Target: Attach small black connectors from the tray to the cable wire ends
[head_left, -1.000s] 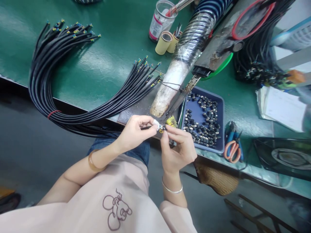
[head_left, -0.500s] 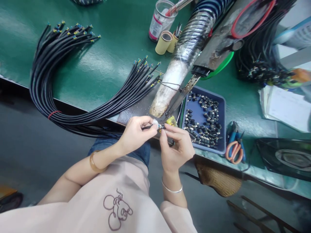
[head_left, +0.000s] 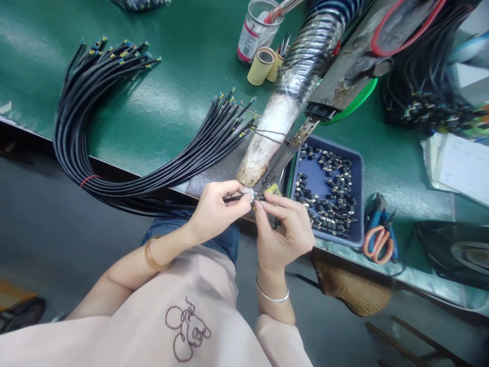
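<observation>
My left hand (head_left: 216, 210) is closed, thumb and fingers pinching the end of a black cable (head_left: 234, 198). White material covers a fingertip, close to the cable's bared wires. Facing it, my right hand (head_left: 287, 232) pinches a small dark connector (head_left: 261, 199), partly hidden by the fingers. Cable end and connector meet between my fingertips; whether they are joined I cannot tell. Just above them is the lower end of a slotted metal arm (head_left: 292, 145). A yellow piece (head_left: 274, 189) sits behind my right fingers. A tied bundle of black cables (head_left: 72, 137) curves across the bench to the left.
A foil-wrapped hose (head_left: 263, 137) comes down close above my hands. Right of them stands a blue tray (head_left: 359, 199) of small black connectors, then pliers (head_left: 378, 239) with orange and blue handles. Behind are a clear tub (head_left: 256, 38), cardboard tubes (head_left: 262, 66) and papers (head_left: 464, 163).
The view has shifted slightly, so the bench items appear farther right. Both hands keep their pinches, and the cable end and connector remain together below the hose.
</observation>
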Demonstrator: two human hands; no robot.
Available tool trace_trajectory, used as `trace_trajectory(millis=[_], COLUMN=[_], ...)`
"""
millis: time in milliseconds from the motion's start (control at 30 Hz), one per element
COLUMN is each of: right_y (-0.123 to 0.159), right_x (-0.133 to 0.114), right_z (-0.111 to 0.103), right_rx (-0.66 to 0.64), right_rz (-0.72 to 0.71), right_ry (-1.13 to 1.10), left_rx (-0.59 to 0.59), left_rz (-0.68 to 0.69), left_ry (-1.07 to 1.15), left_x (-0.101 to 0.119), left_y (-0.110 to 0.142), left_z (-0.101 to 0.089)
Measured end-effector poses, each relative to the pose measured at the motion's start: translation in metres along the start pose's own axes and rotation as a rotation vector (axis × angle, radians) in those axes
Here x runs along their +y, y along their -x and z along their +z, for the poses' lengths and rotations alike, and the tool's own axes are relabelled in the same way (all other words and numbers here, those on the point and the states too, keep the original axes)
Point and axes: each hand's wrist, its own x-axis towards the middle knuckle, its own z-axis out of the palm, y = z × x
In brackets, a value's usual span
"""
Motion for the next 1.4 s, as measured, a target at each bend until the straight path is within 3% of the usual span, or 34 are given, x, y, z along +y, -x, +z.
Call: trace_trajectory(millis=[933, 1400], right_y=[0.002, -0.002], right_x=[-0.004, -0.006], right_z=[-0.006, -0.015], right_rx=[-0.021, -0.159], right_rz=[-0.068, -0.154], right_ry=[0.058, 0.113], left_rx=[-0.014, -0.075], left_rz=[-0.057, -0.057], left_ry=[0.074, -0.03], left_x=[0.001, 0.002], left_y=[0.001, 0.002], left_z=[0.0, -0.007])
